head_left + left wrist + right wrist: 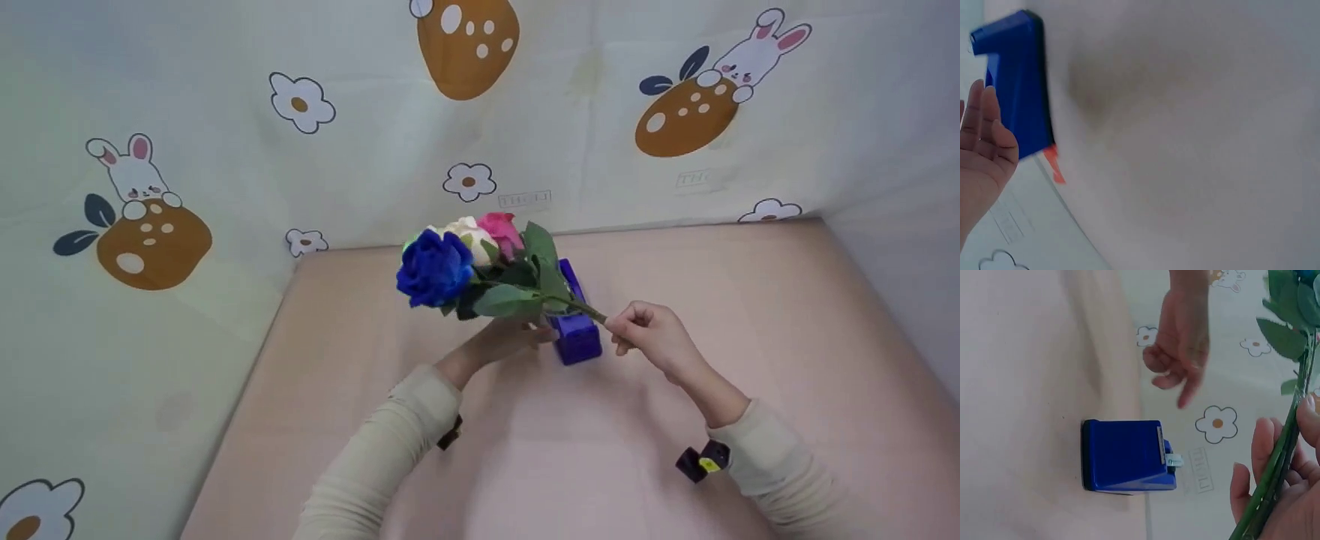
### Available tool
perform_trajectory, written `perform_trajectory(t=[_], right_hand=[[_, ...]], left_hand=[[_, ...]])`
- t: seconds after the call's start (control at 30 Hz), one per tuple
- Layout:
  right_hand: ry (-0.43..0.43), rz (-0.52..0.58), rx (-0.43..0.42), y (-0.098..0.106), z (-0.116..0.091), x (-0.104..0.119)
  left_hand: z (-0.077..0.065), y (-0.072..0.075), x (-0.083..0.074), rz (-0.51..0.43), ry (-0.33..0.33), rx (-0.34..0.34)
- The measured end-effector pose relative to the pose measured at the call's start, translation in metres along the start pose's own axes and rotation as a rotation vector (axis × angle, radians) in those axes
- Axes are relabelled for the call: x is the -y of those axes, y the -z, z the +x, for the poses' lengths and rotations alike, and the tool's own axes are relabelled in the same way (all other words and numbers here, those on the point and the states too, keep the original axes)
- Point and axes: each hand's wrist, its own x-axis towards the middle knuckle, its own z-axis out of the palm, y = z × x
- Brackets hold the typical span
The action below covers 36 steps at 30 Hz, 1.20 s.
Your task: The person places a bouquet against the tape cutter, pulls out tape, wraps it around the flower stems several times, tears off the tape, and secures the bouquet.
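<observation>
My right hand (651, 336) grips the green stems (1280, 467) of a bunch of artificial roses, with blue (435, 268), white (471, 238) and pink (501, 229) blooms pointing left. Green leaves (510, 300) spread below the blooms. Under the bunch, a blue tape dispenser (577, 341) stands on the table. Beside it is my left hand (506, 337), partly hidden by leaves in the head view. The right wrist view shows this left hand (1182, 343) with loosely bent fingers and nothing in them, apart from the dispenser (1126, 455).
The pink tabletop (600, 465) meets a patterned cloth wall (375, 172) at the back and left. A small orange-red piece (1054, 163) shows by the dispenser's end in the left wrist view; its kind is unclear. Black wrist cameras (703, 460) sit at the cuffs.
</observation>
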Motion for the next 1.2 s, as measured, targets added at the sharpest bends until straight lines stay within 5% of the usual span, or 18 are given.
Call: perform_trajectory(t=[0.07,0.23,0.4,0.53,0.7,0.87,1.07,1.2], right_hand=[[0.009,0.034,-0.061,-0.012,0.001,-0.001],[0.0,0.092,-0.136,-0.037,0.001,-0.008],[-0.046,0.154,-0.066,-0.048,0.0,-0.011],[-0.11,0.19,0.007,-0.042,0.006,-0.009],[-0.197,0.397,0.072,-0.034,0.018,-0.003],[-0.21,0.499,0.042,-0.031,0.024,0.001],[-0.178,0.433,-0.071,-0.024,0.026,0.001],[-0.257,0.299,0.067,-0.022,0.028,-0.001]], left_hand=[[-0.001,-0.018,-0.021,-0.09,-0.026,-0.058],[-0.005,-0.042,-0.041,-0.392,-0.133,-0.258],[-0.006,-0.048,-0.041,-0.422,-0.174,-0.377],[-0.006,-0.048,-0.037,-0.382,-0.17,-0.391],[-0.004,-0.047,-0.032,-0.405,-0.108,-0.387],[-0.011,-0.043,-0.04,-0.359,-0.091,-0.339],[-0.023,-0.036,-0.052,-0.332,-0.087,-0.305],[-0.022,-0.034,-0.051,-0.346,-0.068,-0.309]])
